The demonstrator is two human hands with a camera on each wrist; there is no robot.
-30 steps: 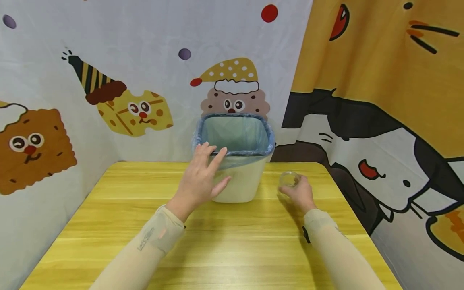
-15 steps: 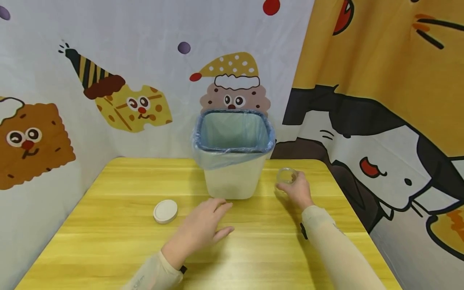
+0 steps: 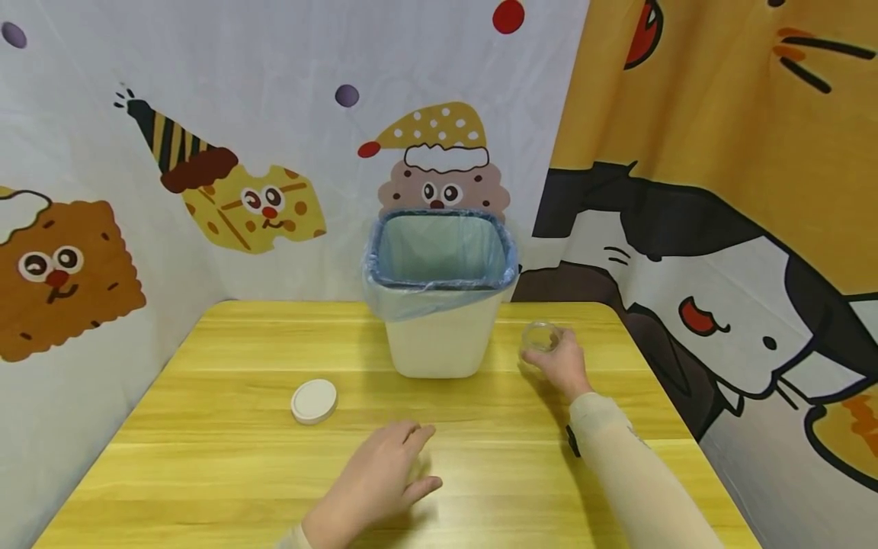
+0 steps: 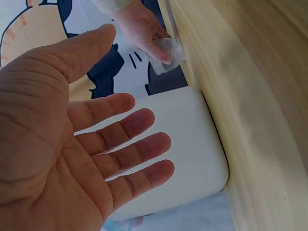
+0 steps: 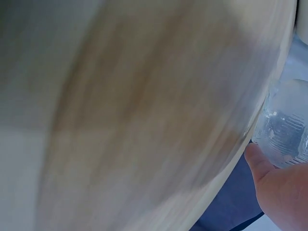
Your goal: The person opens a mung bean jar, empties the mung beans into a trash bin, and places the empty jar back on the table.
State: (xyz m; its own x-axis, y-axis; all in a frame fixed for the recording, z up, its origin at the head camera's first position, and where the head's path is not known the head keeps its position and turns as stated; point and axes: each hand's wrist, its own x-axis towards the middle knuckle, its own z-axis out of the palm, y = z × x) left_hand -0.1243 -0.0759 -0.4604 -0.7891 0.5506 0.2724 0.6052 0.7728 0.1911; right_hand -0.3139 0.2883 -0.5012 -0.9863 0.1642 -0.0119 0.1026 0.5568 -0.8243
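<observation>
On the right of the table, my right hand (image 3: 564, 364) grips a clear glass jar (image 3: 540, 335) by its side; the jar's mouth faces up with no lid on it. The right wrist view shows the ribbed jar (image 5: 284, 125) against the thumb. My left hand (image 3: 379, 476) hovers over the front of the table, its fingers extended and holding nothing; the palm (image 4: 57, 159) is bare in the left wrist view. A round white lid (image 3: 314, 401) lies flat on the table, left of centre.
A cream bin (image 3: 439, 343) with a blue plastic liner (image 3: 384, 297) stands at the back middle of the wooden table (image 3: 226, 366), between the lid and the jar. A printed cloth (image 3: 274, 61) hangs close behind the table.
My left hand has drawn back from the front of the bin toward the table's near edge, bringing the white lid into sight. The right hand keeps its hold on the jar.
</observation>
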